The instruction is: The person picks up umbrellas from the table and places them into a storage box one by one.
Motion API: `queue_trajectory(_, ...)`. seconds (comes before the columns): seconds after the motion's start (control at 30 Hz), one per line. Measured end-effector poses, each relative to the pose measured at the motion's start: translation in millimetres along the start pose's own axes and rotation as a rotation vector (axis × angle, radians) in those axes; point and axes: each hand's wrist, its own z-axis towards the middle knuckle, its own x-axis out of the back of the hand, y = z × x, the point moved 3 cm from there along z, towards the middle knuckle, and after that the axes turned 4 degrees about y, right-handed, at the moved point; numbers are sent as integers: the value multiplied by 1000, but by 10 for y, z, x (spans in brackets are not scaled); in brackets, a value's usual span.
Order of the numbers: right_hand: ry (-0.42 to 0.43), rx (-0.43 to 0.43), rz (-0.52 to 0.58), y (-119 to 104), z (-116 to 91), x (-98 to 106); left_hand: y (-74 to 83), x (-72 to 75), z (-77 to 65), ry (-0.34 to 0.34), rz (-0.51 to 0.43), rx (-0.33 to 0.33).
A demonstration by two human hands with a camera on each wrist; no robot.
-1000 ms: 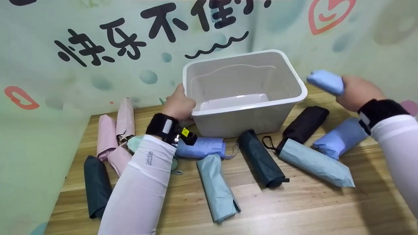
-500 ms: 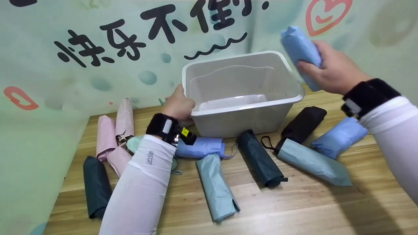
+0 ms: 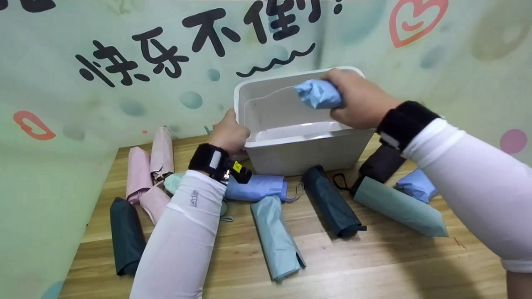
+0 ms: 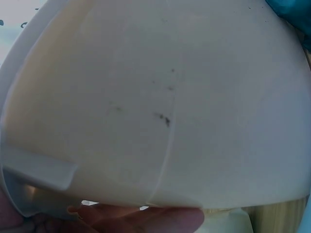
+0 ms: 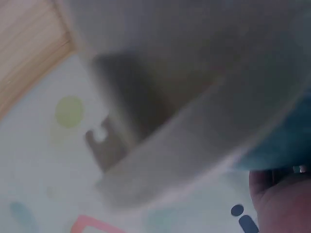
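A light blue folded umbrella (image 3: 318, 94) is in the grip of my right hand (image 3: 361, 97), above the opening of a white plastic bin (image 3: 307, 153) near its right side. My left hand (image 3: 228, 133) holds the bin's left rim, thumb on top. In the left wrist view the curled fingers (image 4: 165, 219) lie along the bin wall (image 4: 209, 111). The bin's rim (image 5: 194, 150) looks blurred in the right wrist view, with part of the right hand (image 5: 286, 206) at the corner. My right hand covers the umbrella's other end.
Several folded umbrellas lie in front: dark green (image 3: 332, 203), pale teal (image 3: 276, 238), grey-green (image 3: 399, 207), black (image 3: 380, 162) and blue (image 3: 255, 187). Pink ones (image 3: 139, 174) and another dark green one (image 3: 126, 236) lie left. A printed cloth (image 3: 124, 104) hangs behind the wooden surface (image 3: 345, 270).
My right hand has carried the light blue umbrella up and leftward, from right of the bin to over its opening. The left hand stays on the rim.
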Motion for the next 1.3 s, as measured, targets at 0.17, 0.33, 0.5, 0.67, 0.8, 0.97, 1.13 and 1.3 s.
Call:
queue_trajectory(0.17, -53, 54, -95, -45, 70, -145, -11, 7, 6, -1, -15, 0)
queue_trajectory(0.33, -167, 59, -207, -9, 107, -195, -8, 9, 4, 0, -4, 11)
queue_trajectory(0.5, -270, 43, -231, -14, 120, -150, 5, 22, 9, 8, 33, 8)
queue_trajectory(0.67, -355, -58, -166, -60, 168, -34, 0, 31, 9, 17, 51, 13)
queue_trajectory(0.8, -465, -146, -33, -99, 192, 16, -6, 24, 12, 11, 61, 10)
queue_trajectory(0.97, -540, -199, 94, -123, 201, 48, -7, 25, 17, 15, 64, 7)
queue_trajectory(1.13, -542, -259, 122, -107, 213, 54, -3, 17, 12, 5, 33, 26)
queue_trajectory(1.3, -486, -253, -10, -85, 276, 41, 11, 16, 3, 4, 18, 12)
